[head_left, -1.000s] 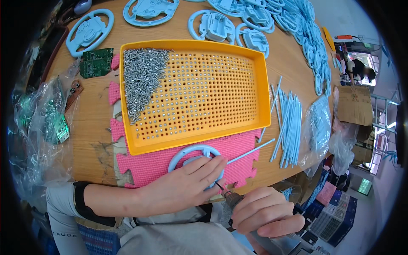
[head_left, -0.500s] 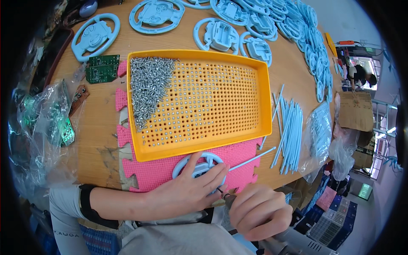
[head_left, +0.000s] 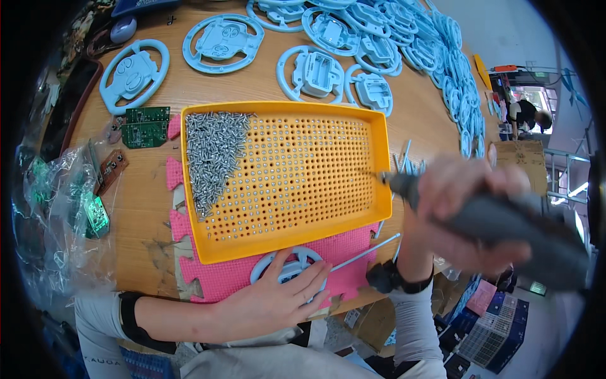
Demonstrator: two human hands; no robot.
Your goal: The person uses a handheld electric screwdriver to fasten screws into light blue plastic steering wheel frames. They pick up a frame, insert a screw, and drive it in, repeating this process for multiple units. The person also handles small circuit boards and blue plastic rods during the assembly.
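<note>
On the pink foam mat, a small light-blue toy steering wheel [head_left: 305, 255] lies under my left hand [head_left: 276, 300]. The thumb rests across its left part and the fingers over its right side, holding it down. My right hand [head_left: 464, 189], somewhat blurred, is wrapped round a dark grey electric screwdriver [head_left: 524, 234]. Its bit points left, over the right rim of a yellow tray [head_left: 290, 247]. Loose silver screws [head_left: 211, 151] are heaped in the tray's left end. Many holes in the perforated plate [head_left: 315, 170] hold screws.
Light-blue wheel shells [head_left: 224, 44] lie behind the tray and pile up at the far right [head_left: 454, 82]. Green circuit boards [head_left: 146, 129] and clear plastic bags [head_left: 63, 221] are on the left. One thin blue stick [head_left: 366, 251] crosses the pink mat [head_left: 221, 275].
My right hand has lifted the screwdriver from the steering wheel and swung it up and right to the tray's edge. My left hand stays on the wheel. The whole view has shifted slightly.
</note>
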